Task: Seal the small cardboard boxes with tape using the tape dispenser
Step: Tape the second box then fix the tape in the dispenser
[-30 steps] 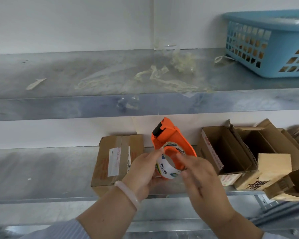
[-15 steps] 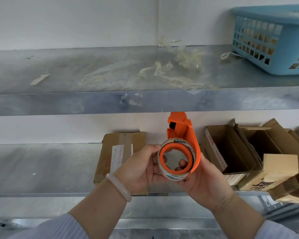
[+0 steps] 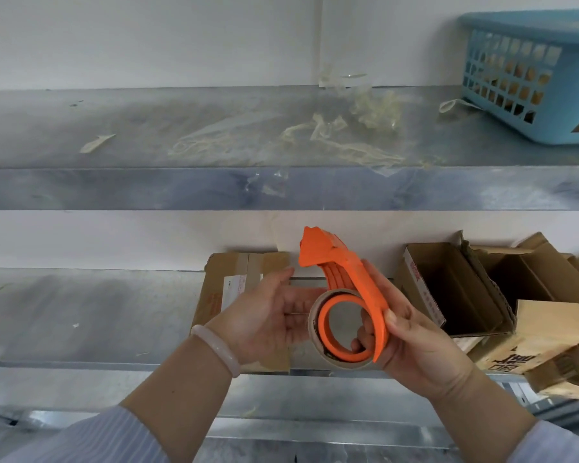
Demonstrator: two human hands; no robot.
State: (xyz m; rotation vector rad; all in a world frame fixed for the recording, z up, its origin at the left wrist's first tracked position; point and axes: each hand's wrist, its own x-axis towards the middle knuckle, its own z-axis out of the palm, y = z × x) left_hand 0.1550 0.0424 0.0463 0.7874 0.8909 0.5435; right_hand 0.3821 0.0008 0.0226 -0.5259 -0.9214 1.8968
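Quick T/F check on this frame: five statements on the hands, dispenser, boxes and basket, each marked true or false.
1. The right hand grips the orange tape dispenser. True.
2. The blue basket sits on the lower shelf. False: it stands on the upper shelf, at the right.
3. The cardboard box behind the left hand has its flaps closed. True.
4. Every box right of the tape dispenser is sealed. False: the nearest box stands open, its inside showing.
5. Tape scraps lie on the upper shelf. True.
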